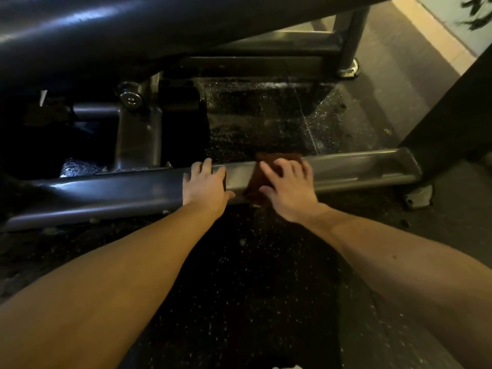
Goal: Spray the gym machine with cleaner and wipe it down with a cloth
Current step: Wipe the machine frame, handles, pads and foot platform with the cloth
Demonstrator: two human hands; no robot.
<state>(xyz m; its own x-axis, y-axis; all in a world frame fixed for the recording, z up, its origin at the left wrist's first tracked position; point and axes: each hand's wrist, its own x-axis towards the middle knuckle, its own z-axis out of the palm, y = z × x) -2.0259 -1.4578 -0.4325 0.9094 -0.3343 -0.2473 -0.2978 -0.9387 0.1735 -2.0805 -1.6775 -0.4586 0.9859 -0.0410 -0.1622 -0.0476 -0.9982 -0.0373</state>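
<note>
1. My right hand (pixel 287 189), fingers spread, presses a brown folded cloth (pixel 267 159) onto the gym machine's grey metal base rail (pixel 359 166).
2. My left hand (pixel 205 186) rests flat on the rail, fingers loosely straight, just left of the cloth.

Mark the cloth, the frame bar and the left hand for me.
cloth (pixel 278 157): head view, its exposed far edge.
frame bar (pixel 354 169): head view, bare top right of cloth.
left hand (pixel 205 188): head view, back of hand.

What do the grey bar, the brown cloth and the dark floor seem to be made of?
The bar is likely painted metal, smooth with a soft sheen. The cloth is soft, matte fabric, draped over it. The floor is probably rubber matting, black with pale specks.
</note>
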